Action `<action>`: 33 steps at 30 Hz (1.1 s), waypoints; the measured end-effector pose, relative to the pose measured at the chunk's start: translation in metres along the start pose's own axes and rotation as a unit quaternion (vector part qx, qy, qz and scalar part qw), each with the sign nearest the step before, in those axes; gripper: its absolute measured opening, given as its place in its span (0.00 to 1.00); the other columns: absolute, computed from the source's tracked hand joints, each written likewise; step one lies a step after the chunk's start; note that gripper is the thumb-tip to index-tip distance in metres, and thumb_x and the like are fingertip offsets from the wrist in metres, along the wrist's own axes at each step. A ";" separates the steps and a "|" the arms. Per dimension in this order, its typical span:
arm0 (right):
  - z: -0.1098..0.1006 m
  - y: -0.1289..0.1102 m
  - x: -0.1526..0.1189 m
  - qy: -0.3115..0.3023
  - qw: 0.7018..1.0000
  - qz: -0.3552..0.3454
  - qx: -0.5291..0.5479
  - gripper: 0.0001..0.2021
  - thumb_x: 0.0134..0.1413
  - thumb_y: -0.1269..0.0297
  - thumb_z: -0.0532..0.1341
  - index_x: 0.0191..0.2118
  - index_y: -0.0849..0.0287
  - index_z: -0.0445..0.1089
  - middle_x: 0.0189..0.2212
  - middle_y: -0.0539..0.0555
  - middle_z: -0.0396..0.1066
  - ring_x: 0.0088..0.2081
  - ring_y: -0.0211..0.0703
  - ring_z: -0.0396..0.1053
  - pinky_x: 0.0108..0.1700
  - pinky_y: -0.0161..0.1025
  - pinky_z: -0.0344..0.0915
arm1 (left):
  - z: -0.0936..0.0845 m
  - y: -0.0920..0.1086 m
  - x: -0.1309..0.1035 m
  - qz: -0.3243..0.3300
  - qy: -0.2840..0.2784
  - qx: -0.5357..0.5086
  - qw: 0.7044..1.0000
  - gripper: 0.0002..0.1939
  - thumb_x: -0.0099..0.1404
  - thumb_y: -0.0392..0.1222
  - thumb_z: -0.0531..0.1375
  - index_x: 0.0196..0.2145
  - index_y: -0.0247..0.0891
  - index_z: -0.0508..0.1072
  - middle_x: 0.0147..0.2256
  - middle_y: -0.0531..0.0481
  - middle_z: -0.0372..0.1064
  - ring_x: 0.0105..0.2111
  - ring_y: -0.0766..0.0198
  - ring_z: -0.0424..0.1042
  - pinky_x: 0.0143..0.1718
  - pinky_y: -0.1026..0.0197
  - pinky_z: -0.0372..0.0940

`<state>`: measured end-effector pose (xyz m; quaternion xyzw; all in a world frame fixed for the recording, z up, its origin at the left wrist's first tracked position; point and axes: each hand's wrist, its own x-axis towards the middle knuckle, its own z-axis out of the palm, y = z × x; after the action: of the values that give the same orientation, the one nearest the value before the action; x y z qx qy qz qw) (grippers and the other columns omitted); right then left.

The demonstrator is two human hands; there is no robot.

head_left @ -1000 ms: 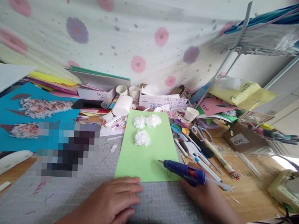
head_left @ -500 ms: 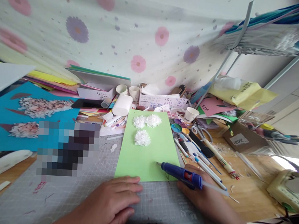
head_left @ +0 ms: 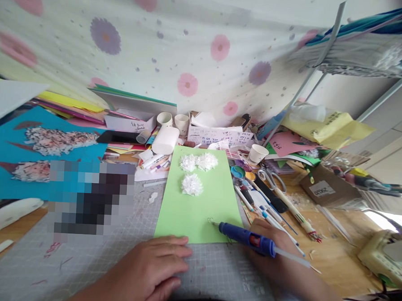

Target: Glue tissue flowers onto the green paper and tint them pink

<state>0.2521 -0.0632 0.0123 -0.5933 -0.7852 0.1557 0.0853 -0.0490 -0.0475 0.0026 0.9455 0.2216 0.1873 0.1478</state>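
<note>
A blue glue gun point(head_left: 246, 238) is gripped in my right hand point(head_left: 270, 244), with a clear glue stick out of its back end. Its metal tip points left, just beside a small blob of clear glue point(head_left: 210, 220) on the light green sheet point(head_left: 197, 213). Three white ruffled paper flowers lie on that sheet: one at upper left point(head_left: 188, 162), one at upper right point(head_left: 207, 161) and one below them point(head_left: 191, 184). My left hand point(head_left: 157, 265) rests flat, fingers stretched out, its fingertips at the sheet's lower left edge.
A grey cutting mat point(head_left: 114, 254) lies under the sheet. To the right are pens, scissors point(head_left: 270, 177) and a paper cup point(head_left: 257, 154). Blue sheets with paper-scrap shapes point(head_left: 6, 136) lie at left. Markers point(head_left: 155, 161) and a white box point(head_left: 165, 140) stand behind.
The glue gun has shifted slightly right and down, away from the spot where clear glue now shows on the green sheet. My left hand has stayed in place.
</note>
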 end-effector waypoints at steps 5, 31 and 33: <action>0.004 0.009 0.001 0.024 0.999 0.007 -0.028 0.08 0.51 0.72 0.52 0.24 0.59 0.63 0.26 0.51 0.65 0.28 0.39 0.65 0.31 0.35 0.59 | 0.001 -0.002 -0.001 -0.006 0.010 -0.013 1.000 0.09 0.64 0.41 0.58 0.41 0.42 0.74 0.47 0.53 0.75 0.51 0.63 0.70 0.53 0.68 0.63; 0.007 0.011 0.005 0.068 0.997 -0.034 -0.016 0.09 0.53 0.72 0.53 0.24 0.58 0.63 0.25 0.50 0.65 0.28 0.38 0.65 0.31 0.34 0.58 | -0.001 0.002 0.002 0.004 -0.013 0.044 0.999 0.09 0.64 0.42 0.57 0.39 0.40 0.75 0.46 0.52 0.75 0.49 0.61 0.72 0.49 0.65 0.68; 0.009 0.013 0.005 0.086 0.995 -0.035 -0.023 0.08 0.50 0.73 0.54 0.22 0.58 0.61 0.23 0.50 0.64 0.27 0.38 0.64 0.30 0.34 0.58 | -0.001 0.001 0.001 0.003 -0.012 0.044 0.999 0.09 0.64 0.42 0.57 0.39 0.40 0.75 0.47 0.52 0.75 0.49 0.61 0.72 0.50 0.65 0.67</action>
<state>0.2593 -0.0561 -0.0005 -0.5787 -0.7983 0.0835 0.1442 -0.0476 -0.0477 0.0039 0.9539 0.2250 0.1666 0.1084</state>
